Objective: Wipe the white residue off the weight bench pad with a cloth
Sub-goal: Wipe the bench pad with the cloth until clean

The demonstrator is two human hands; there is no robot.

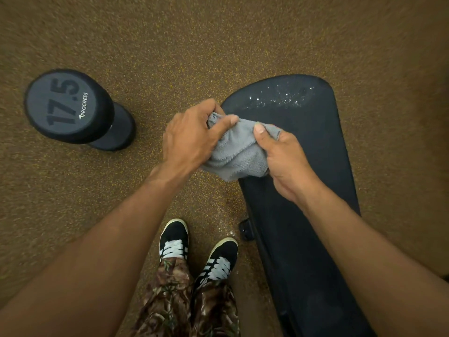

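Left hand (189, 137) has fingers curled round one end of the grey terry cloth (235, 152); right hand (284, 161) pinches the other end. Cloth is over the long black padded bench pad (303, 215). White speckled residue (279, 97) lies just beyond. Suggest: fold a flat face, press, overlap strokes.

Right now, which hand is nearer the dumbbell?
Left. The left hand grips the cloth on the dumbbell side; the right hand grips it farther off, over the bench pad.
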